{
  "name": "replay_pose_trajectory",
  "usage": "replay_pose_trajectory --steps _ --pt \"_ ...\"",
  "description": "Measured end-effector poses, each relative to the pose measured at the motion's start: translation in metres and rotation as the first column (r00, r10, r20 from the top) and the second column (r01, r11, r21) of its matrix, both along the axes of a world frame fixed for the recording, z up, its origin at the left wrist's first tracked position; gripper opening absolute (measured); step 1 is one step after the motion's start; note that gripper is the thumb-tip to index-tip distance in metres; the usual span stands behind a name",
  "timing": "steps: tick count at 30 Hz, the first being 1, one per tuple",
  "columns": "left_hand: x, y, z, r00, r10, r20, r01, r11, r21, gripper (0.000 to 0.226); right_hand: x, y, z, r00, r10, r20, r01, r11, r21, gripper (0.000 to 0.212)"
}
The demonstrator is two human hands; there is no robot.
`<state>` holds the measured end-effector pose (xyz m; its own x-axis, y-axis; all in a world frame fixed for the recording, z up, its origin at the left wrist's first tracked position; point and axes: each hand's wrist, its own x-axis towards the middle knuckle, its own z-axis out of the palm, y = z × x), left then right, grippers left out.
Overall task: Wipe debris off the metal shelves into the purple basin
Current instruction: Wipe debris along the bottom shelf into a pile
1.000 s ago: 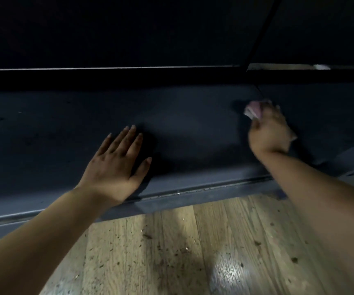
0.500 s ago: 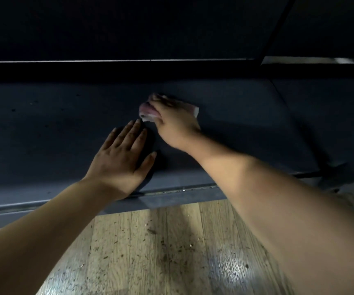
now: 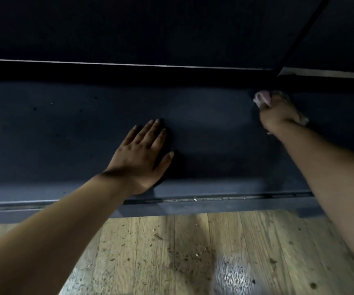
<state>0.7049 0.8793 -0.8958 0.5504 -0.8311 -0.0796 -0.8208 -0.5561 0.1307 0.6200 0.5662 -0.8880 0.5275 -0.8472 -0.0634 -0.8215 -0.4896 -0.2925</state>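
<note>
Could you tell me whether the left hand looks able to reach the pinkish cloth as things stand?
Probably yes: the left hand lies flat on the dark metal shelf, with only bare shelf between it and the pinkish cloth, though the right hand grips that cloth.

Dark blue-grey shelf (image 3: 203, 128), pink cloth (image 3: 261, 98), speckled tan floorboards (image 3: 150, 252).

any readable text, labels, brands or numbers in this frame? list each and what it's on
None. No word, label, brand, number or sign can be read in the head view.
The dark metal shelf shows a bare surface, with no sticker or marking visible.
The pink cloth gripped by the right hand shows no print or tag.
The left hand lies flat on the shelf, covering nothing readable that shows.
The wooden floor carries only scattered debris.
</note>
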Motion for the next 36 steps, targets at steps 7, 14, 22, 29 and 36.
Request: replay_pose_trajectory --steps 7,14,22,29,36 --pt "0.000 0.000 0.001 1.000 -0.007 0.023 0.007 1.000 -0.004 0.097 0.091 0.131 -0.004 0.815 0.576 0.065 -0.557 0.809 -0.189 0.042" --pt "0.000 0.001 0.001 1.000 -0.002 0.005 0.002 1.000 -0.011 0.095 0.070 0.133 -0.001 0.727 0.669 0.154 -0.646 0.743 -0.174 0.045" --pt "-0.003 0.000 0.002 1.000 0.013 -0.003 -0.013 0.998 -0.054 0.094 -0.015 0.002 0.002 0.995 -0.051 0.091 0.060 0.993 -0.101 0.049" --pt "-0.001 0.000 0.001 1.000 -0.014 -0.016 0.013 0.995 -0.103 0.094 0.040 0.018 0.012 0.991 0.130 0.020 -0.131 0.988 0.081 0.062" --pt "-0.004 0.005 0.000 1.000 -0.004 -0.017 0.002 0.993 -0.116 0.095 0.117 0.166 -0.002 0.773 0.630 0.080 -0.628 0.777 -0.047 0.039"
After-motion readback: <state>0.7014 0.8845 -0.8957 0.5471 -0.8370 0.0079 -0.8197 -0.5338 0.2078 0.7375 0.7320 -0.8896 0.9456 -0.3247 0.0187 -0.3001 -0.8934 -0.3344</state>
